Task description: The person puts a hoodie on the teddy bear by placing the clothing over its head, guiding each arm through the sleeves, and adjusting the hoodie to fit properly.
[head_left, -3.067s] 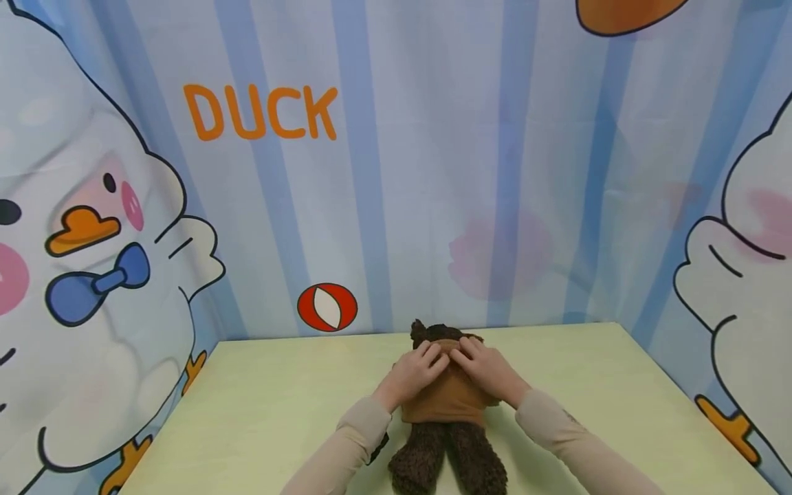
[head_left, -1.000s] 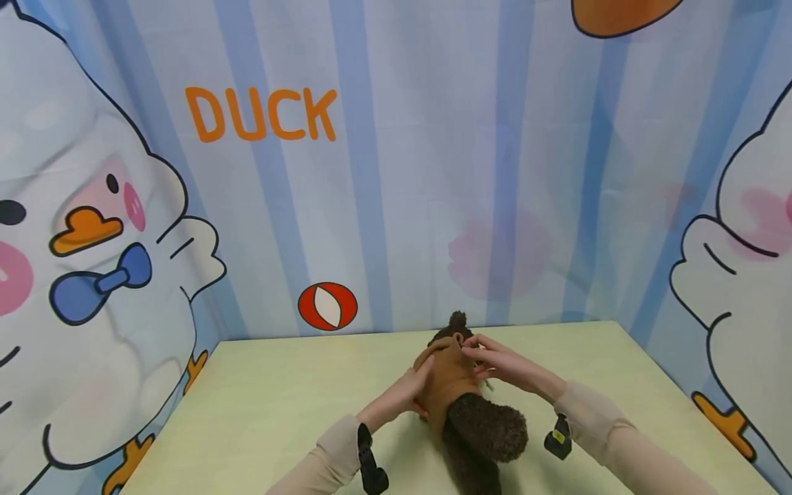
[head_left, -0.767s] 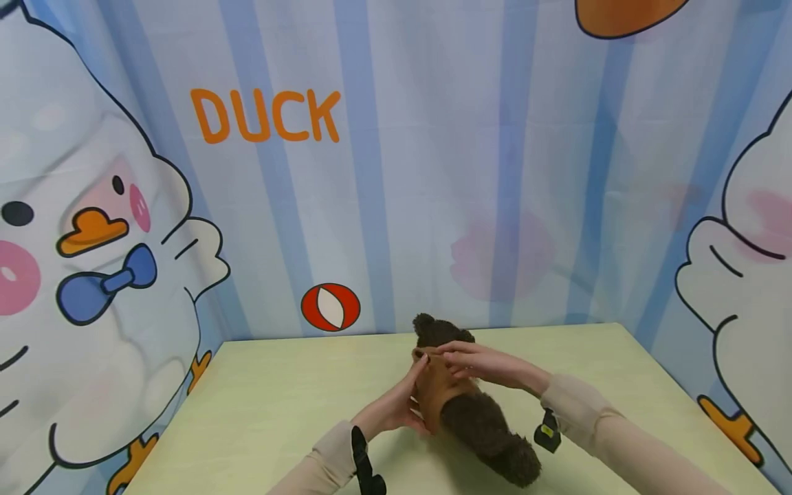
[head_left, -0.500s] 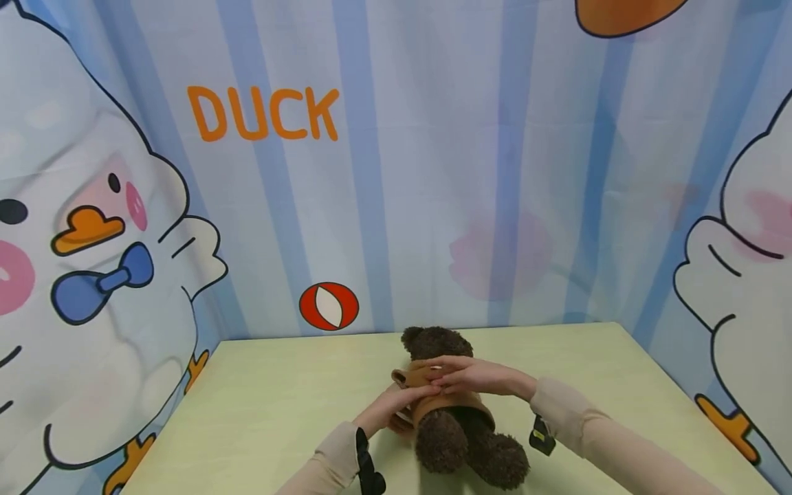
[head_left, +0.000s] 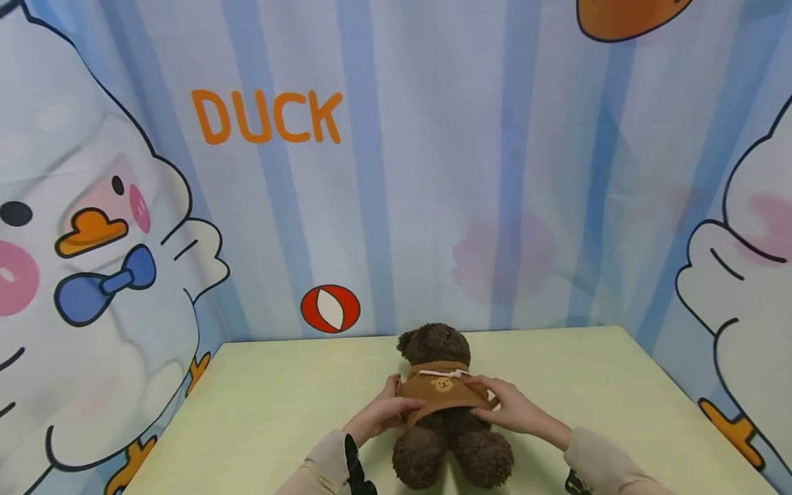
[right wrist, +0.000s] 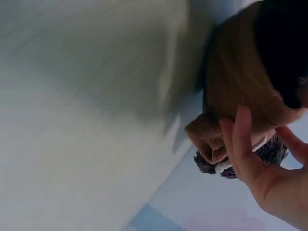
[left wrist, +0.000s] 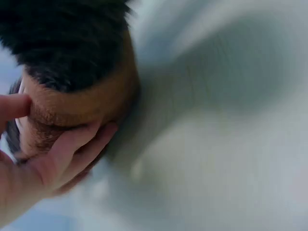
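Observation:
A dark brown teddy bear (head_left: 436, 344) lies face-up on the table, legs toward me, in a tan-brown pullover (head_left: 450, 399) with a white drawstring and a small bear-face emblem. My left hand (head_left: 383, 410) holds its left-hand side in view, thumb over the pullover's front and fingers along the side. On the opposite side my right hand (head_left: 518, 414) grips the pullover near the hem, fingers above and thumb lower down. The right wrist view shows a stubby sleeve (right wrist: 204, 134) jutting beside those fingers. The bear's back is hidden.
The pale yellow table (head_left: 291, 385) reaches back to a blue-striped cloth backdrop (head_left: 421, 172) printed with ducks and the word DUCK. Black straps sit at both wrists. Both wrist views are partly blurred.
The bear was back-up at first, then both hands rolled it over on the table. Its front, with emblem and drawstring, now faces up, and the hands have moved apart to its two sides.

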Tool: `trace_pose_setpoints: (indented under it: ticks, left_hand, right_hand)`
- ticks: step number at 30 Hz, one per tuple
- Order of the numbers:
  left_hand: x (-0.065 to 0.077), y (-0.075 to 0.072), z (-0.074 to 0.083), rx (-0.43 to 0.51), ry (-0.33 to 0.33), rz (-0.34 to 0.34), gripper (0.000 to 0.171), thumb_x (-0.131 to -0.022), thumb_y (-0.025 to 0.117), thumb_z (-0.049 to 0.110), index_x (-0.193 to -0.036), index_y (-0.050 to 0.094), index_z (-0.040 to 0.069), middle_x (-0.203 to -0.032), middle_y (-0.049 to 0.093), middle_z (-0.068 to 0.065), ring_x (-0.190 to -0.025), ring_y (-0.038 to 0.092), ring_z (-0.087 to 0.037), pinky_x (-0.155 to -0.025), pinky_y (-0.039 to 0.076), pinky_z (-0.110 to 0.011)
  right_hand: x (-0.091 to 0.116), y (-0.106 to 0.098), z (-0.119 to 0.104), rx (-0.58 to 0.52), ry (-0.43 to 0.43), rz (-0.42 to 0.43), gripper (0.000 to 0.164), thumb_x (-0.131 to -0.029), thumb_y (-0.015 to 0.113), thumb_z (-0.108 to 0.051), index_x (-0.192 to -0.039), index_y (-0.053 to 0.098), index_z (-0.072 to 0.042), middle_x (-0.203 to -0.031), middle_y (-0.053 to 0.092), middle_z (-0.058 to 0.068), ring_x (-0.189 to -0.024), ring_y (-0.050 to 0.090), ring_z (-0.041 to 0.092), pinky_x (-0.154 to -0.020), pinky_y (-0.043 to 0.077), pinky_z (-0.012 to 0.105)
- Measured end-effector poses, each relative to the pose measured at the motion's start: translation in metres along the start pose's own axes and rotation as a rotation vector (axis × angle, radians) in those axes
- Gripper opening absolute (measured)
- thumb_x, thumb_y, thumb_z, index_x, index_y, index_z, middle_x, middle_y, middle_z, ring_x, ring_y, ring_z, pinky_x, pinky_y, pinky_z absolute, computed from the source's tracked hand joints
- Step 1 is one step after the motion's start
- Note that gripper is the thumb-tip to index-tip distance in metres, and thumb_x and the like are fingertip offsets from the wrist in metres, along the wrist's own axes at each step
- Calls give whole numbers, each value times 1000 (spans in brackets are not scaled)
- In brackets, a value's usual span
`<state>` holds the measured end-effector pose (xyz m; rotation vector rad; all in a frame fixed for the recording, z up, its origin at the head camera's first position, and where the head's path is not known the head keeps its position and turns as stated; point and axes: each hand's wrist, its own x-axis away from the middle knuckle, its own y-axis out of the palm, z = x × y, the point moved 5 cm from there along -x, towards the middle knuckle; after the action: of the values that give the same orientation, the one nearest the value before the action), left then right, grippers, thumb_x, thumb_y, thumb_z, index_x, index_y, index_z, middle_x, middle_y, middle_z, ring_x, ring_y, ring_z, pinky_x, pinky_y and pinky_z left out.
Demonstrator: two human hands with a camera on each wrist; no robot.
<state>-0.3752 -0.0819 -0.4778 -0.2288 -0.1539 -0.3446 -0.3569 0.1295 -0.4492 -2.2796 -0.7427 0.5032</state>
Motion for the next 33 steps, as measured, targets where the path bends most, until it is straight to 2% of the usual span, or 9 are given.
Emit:
trace_pose_setpoints:
  ticks: [5,7,11,15,18,22,27,29,33]
  left_hand:
    - [16,7,31,-748,401,97,67,-85,58,36,-141,25,23,-136,25,-34,-68,61,-31,-52,46,-34]
    - [20,13,38,-830,433,58,59,-83,59,41,-136,37,26,-141,21,-28,-82,61,-34,-59,48,-41]
    - [18,24,38,-730,404,-4,54,-77,66,38,-124,51,16,-136,31,-22,-121,39,-39,-82,44,-49]
    - [13,26,34,-652,429,91,31,-75,70,25,-100,60,8,-124,36,-20,-112,43,-33,-78,43,-42]
    - [11,25,33,-631,470,153,14,-74,71,16,-79,59,8,-114,39,-17,-102,44,-26,-71,42,-33]
    - [13,24,33,-605,510,170,17,-75,69,10,-67,54,9,-110,42,-13,-91,48,-21,-66,41,-27]
    - [14,25,34,-626,512,193,23,-76,68,8,-65,49,9,-110,47,-9,-99,52,-25,-73,46,-33]
    - [13,26,34,-656,494,204,23,-75,70,9,-66,48,10,-106,48,-6,-97,53,-24,-73,46,-33]
    - [12,28,36,-705,466,226,22,-74,71,12,-70,49,11,-97,47,-3,-79,51,-15,-64,42,-26]
  right_hand:
    - [3,2,-2,347,13,173,46,-79,65,-9,-123,49,-9,-102,57,11,-69,54,11,-54,43,22]
    - [4,3,-2,453,-1,235,45,-76,68,-8,-119,53,-8,-99,57,9,-70,55,13,-56,44,24]
    - [3,5,-6,602,-84,377,31,-68,73,-6,-97,62,-6,-88,60,5,-75,57,17,-62,47,28]
    - [1,9,-6,469,-114,388,22,-65,73,-1,-76,58,-12,-77,57,-2,-67,51,8,-55,42,21]
    - [0,10,2,294,-45,356,29,-66,72,1,-74,52,-17,-78,52,-4,-70,44,9,-59,37,22]
    - [2,8,19,105,207,356,33,-68,73,-7,-96,54,-10,-98,53,11,-86,46,22,-69,41,33]
    - [7,13,36,-233,513,303,66,-74,67,-11,-127,35,11,-119,43,32,-94,56,32,-71,49,38]
    - [9,13,38,-298,556,336,67,-73,66,-8,-128,33,11,-115,46,32,-91,57,30,-67,49,36]
    - [11,8,38,-300,460,438,67,-68,67,0,-126,34,3,-110,50,24,-98,53,32,-65,47,33]
